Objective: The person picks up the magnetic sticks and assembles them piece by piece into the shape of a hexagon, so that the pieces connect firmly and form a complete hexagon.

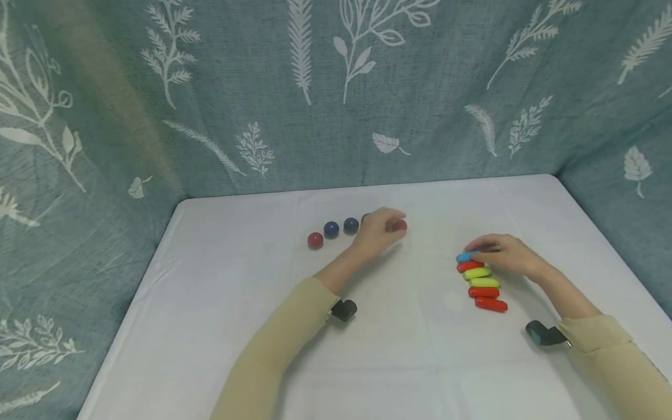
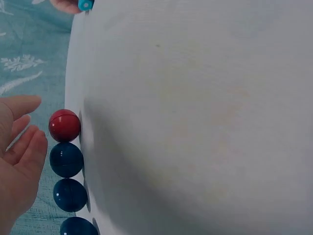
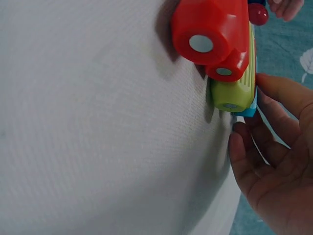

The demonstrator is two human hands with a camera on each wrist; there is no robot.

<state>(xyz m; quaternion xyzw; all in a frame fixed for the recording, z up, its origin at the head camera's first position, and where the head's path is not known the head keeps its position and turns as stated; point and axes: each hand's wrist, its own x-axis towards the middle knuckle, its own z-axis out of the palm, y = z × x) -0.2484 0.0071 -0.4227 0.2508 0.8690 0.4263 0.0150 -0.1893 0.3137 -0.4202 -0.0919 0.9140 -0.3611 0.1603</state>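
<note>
My left hand (image 1: pixel 379 228) is at the right end of a row of glossy balls, its fingers around a red ball (image 1: pixel 400 225). In the left wrist view, a small gap shows between the loosely bent fingers and that red ball (image 2: pixel 64 126). Dark blue balls (image 1: pixel 331 230) come after it, and another red ball (image 1: pixel 315 240) ends the row on the left. My right hand (image 1: pixel 501 254) pinches a short blue plastic rod (image 1: pixel 465 256) at the far end of a column of rods. Directly before it lies a red rod (image 1: pixel 469 266).
Nearer in the column are yellow-green rods (image 1: pixel 484 283) and two more red rods (image 1: pixel 490 304), with pale discs in their ends. All lie on a white-covered table (image 1: pixel 220 326). Leaf-patterned green cloth (image 1: pixel 252 70) hangs behind and at both sides.
</note>
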